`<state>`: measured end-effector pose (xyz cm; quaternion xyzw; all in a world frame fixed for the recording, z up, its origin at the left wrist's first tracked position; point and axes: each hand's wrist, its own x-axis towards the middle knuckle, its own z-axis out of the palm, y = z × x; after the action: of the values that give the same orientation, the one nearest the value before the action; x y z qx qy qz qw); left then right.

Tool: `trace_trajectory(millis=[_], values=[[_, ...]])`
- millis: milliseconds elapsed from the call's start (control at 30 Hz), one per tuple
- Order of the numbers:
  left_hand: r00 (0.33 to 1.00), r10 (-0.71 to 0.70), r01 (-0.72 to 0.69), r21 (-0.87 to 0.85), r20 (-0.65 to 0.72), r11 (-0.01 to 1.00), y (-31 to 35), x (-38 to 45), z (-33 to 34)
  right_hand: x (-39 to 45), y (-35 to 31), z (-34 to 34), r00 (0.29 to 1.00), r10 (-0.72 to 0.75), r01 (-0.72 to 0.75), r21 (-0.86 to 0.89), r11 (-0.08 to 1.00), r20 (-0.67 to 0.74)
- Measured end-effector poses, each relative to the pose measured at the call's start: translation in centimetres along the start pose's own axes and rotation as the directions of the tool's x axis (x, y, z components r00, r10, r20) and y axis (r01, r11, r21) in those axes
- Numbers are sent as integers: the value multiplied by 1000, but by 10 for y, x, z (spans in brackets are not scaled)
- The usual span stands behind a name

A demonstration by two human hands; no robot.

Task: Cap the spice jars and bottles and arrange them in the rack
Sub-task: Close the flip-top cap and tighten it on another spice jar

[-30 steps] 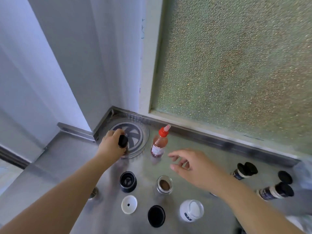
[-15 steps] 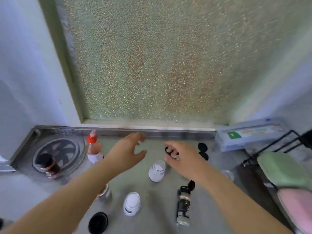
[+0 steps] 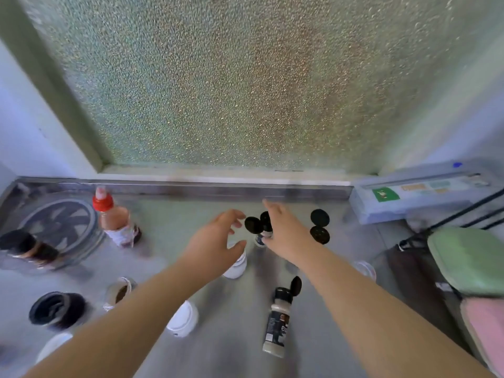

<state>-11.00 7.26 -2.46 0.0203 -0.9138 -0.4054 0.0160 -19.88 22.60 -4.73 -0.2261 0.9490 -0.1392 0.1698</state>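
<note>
Hands first: both are reached toward the same small flip-top spice bottle [image 3: 263,230] standing upright near the back of the steel table [image 3: 174,222], its black hinged lid swung open to the left. The right hand [image 3: 283,233] is right up against the bottle from the right side, fingers extended past it, thumb hidden; whether the bottle is actually pinched can't be told from this angle, tbh. The left hand [image 3: 218,241] is spread open, nothing held, just left of the open lid and above a white jar [image 3: 236,266] partly covered by the palm.

So the relation that matters: the bottle is sandwiched between the two hands, long axis vertical, with the flipped lid pointing at the left hand. The right hand is judged nearer to the body, the left nearer to the lid, so steadying with the right and snapping shut with the left looks likely.

Two loose black caps [image 3: 319,226] are lying just right of the right hand. A grey spice bottle [image 3: 275,323] is lying on its side nearer the camera, lid open too.
</note>
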Motion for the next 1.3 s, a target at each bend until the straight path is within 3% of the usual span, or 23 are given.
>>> trace_trajectory(millis=[200,333,533,700,800,867,1033,1300], values=[[998,-48,49,9,-39,999,-7,-15,-10,12,-1,22,998,30,-27,57,998,-46],[997,-27,30,41,-66,999,0,-18,-30,1,-17,-19,995,15,-1,139,990,-97],[969,151,-148,30,-198,989,55,-9,-58,-51,-66,-130,951,-122,200,265,943,-284],[930,274,-304,-91,-246,948,108,-13,-85,-95,-104,-176,896,-153,300,317,900,-416],[950,234,-288,-291,-208,912,121,-24,-104,-112,-112,-195,909,-192,332,366,869,-369],[954,242,-290,-330,-179,898,124,-32,-116,-119,-109,-208,916,-249,372,433,821,-315],[936,307,-343,-243,-173,907,132,-51,-138,-134,-111,-225,903,-338,421,382,823,-266],[913,337,-370,-119,-230,921,133,-66,-147,-144,-125,-222,891,-349,440,367,820,-289]])
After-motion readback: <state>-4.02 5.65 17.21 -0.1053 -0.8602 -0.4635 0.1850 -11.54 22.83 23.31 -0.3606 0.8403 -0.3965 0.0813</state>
